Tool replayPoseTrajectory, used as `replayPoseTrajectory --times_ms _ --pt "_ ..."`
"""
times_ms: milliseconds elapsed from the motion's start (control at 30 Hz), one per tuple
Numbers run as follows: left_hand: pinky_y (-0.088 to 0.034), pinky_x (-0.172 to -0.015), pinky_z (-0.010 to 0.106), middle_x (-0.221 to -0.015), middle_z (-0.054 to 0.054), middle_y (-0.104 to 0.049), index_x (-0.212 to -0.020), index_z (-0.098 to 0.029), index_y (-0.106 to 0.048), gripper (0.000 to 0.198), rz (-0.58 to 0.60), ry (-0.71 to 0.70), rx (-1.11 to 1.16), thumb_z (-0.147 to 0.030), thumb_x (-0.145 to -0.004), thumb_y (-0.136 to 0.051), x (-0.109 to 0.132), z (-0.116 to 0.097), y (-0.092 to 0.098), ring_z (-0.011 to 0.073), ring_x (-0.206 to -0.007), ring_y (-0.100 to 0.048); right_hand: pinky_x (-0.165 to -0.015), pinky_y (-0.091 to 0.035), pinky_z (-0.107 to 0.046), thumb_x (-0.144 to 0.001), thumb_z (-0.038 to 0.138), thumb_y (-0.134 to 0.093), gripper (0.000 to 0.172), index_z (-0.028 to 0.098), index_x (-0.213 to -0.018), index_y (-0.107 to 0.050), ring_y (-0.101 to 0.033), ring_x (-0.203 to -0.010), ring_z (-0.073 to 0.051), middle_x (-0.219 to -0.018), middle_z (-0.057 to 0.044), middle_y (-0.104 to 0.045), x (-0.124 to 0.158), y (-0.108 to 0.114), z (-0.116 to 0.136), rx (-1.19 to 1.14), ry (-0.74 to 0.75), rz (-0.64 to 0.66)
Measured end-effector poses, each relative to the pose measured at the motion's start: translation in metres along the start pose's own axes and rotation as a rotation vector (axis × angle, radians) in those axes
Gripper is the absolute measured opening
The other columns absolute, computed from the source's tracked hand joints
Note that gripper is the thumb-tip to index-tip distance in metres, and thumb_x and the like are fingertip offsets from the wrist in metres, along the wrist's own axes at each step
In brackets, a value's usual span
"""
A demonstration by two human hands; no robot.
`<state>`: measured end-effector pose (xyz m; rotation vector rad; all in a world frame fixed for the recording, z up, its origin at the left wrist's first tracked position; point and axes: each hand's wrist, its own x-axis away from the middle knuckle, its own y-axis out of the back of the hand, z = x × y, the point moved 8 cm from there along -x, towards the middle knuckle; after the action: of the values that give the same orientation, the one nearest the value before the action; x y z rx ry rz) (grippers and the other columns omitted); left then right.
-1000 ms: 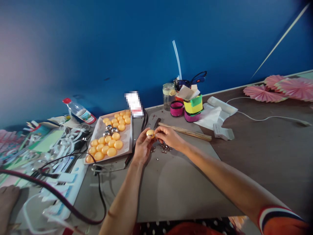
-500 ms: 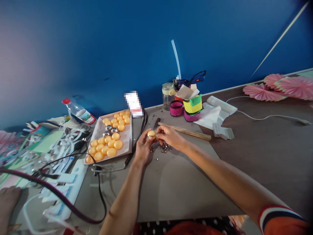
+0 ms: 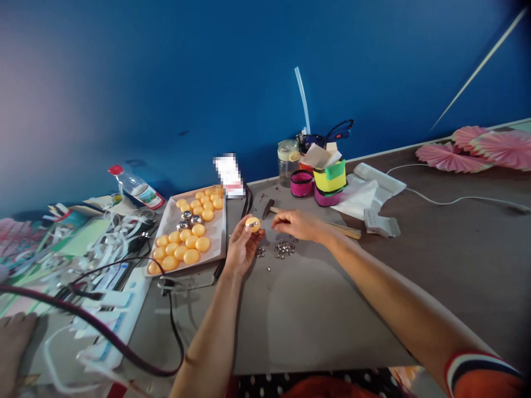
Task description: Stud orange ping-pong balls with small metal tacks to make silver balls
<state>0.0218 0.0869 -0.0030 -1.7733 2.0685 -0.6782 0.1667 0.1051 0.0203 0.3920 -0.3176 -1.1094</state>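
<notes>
My left hand [image 3: 240, 249] holds a small yellow round piece [image 3: 253, 224] up between thumb and fingertips, a bit of silver metal showing on it. My right hand [image 3: 296, 225] hovers just to the right of it, fingers loosely spread and empty, over the wooden handle of a small hammer [image 3: 315, 224]. A little heap of silver metal bits [image 3: 283, 249] lies on the grey mat [image 3: 290, 309] below both hands. To the left stands a white tray [image 3: 166, 226] with several yellow round pieces [image 3: 182, 249] and a few silver ones [image 3: 187, 220].
Cables, a power strip [image 3: 112, 315] and paper scraps crowd the left. A water bottle [image 3: 135, 189] lies behind the tray. A jar [image 3: 287, 160], tape rolls [image 3: 301, 183] and a tool holder stand by the blue wall. Pink paper fans [image 3: 489, 153] lie far right.
My right hand has let go of the yellow piece and moved right, over the hammer handle. The left hand still holds the piece up.
</notes>
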Motion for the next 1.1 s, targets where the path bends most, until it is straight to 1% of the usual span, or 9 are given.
replayPoseTrajectory --times_ms 67,133,300,467,633,833,933,1033,1100 --pt "-0.049 -0.073 0.025 -0.099 0.005 -0.065 -0.106 -0.021 -0.06 0.039 -0.006 -0.001 0.024 -0.027 -0.07 -0.073 0.0 -0.002 0.0 0.0108 -0.074 -0.062 -0.068 -0.041 -0.026 -0.075 0.027 -0.059 0.018 0.02 -0.089 -0.066 -0.059 -0.077 -0.015 -0.087 -0.003 -0.068 0.002 -0.001 -0.006 0.237 -0.045 0.138" --pt "-0.049 -0.07 0.024 -0.095 0.002 -0.065 -0.103 -0.021 -0.061 0.038 -0.037 -0.012 0.037 -0.024 -0.068 -0.075 -0.001 -0.003 0.002 0.009 -0.071 -0.06 -0.07 -0.042 -0.026 -0.074 0.025 -0.059 0.023 0.021 -0.095 -0.067 -0.06 -0.084 -0.018 -0.095 -0.005 -0.068 0.006 0.001 -0.009 0.42 -0.094 0.218" --pt "-0.049 -0.069 0.023 -0.087 0.0 -0.064 -0.104 -0.02 -0.062 0.04 -0.083 0.003 0.033 -0.022 -0.066 -0.076 -0.001 0.0 0.004 0.008 -0.069 -0.059 -0.068 -0.041 -0.026 -0.075 0.021 -0.054 0.03 0.024 -0.102 -0.067 -0.06 -0.088 -0.019 -0.104 -0.006 -0.067 0.016 0.015 -0.011 0.654 -0.247 0.234" --pt "-0.05 -0.074 0.026 -0.09 0.0 -0.064 -0.107 -0.021 -0.061 0.043 -0.068 0.007 0.025 -0.024 -0.067 -0.075 -0.001 0.001 0.005 0.0092 -0.071 -0.061 -0.061 -0.038 -0.028 -0.069 0.012 -0.056 0.027 0.02 -0.091 -0.069 -0.061 -0.078 -0.021 -0.091 -0.01 -0.068 0.019 0.014 -0.021 0.764 -0.294 0.292" --pt "-0.049 -0.076 0.028 -0.09 0.001 -0.064 -0.109 -0.022 -0.06 0.042 -0.056 0.002 0.024 -0.025 -0.069 -0.074 -0.003 0.003 0.007 0.0097 -0.072 -0.061 -0.062 -0.039 -0.029 -0.071 0.01 -0.056 0.02 0.021 -0.083 -0.068 -0.061 -0.073 -0.021 -0.085 -0.011 -0.068 0.009 0.011 -0.022 0.646 -0.205 0.101" --pt "-0.049 -0.076 0.028 -0.09 0.001 -0.064 -0.109 -0.021 -0.06 0.042 -0.041 0.007 0.003 -0.027 -0.07 -0.073 -0.003 0.003 0.006 0.0103 -0.072 -0.062 -0.058 -0.037 -0.028 -0.066 0.005 -0.058 0.014 0.017 -0.068 -0.063 -0.06 -0.067 -0.02 -0.074 -0.011 -0.067 0.006 0.005 -0.02 0.612 -0.188 0.048" --pt "-0.049 -0.075 0.028 -0.091 0.001 -0.064 -0.108 -0.021 -0.059 0.041 -0.036 0.014 0.011 -0.026 -0.07 -0.073 -0.002 0.003 0.004 0.0104 -0.072 -0.062 -0.057 -0.037 -0.026 -0.069 0.01 -0.056 0.01 0.019 -0.067 -0.059 -0.058 -0.06 -0.016 -0.065 -0.005 -0.066 0.004 0.01 -0.013 0.425 -0.142 -0.023" --pt "-0.048 -0.074 0.028 -0.09 0.001 -0.064 -0.108 -0.021 -0.059 0.04 -0.014 0.02 0.01 -0.027 -0.071 -0.073 -0.001 0.003 0.001 0.0107 -0.071 -0.063 -0.054 -0.037 -0.024 -0.072 0.015 -0.053 0.007 0.02 -0.075 -0.058 -0.055 -0.05 -0.013 -0.051 0.002 -0.06 0.003 0.011 -0.006 0.139 -0.111 -0.071" --pt "-0.048 -0.074 0.028 -0.09 0.001 -0.064 -0.108 -0.02 -0.058 0.04 -0.001 0.024 0.004 -0.027 -0.071 -0.072 -0.001 0.004 -0.001 0.0111 -0.071 -0.063 -0.05 -0.036 -0.022 -0.074 0.021 -0.054 0.006 0.02 -0.079 -0.057 -0.051 -0.046 -0.011 -0.048 0.005 -0.055 0.003 0.008 0.0 -0.059 -0.058 -0.083"
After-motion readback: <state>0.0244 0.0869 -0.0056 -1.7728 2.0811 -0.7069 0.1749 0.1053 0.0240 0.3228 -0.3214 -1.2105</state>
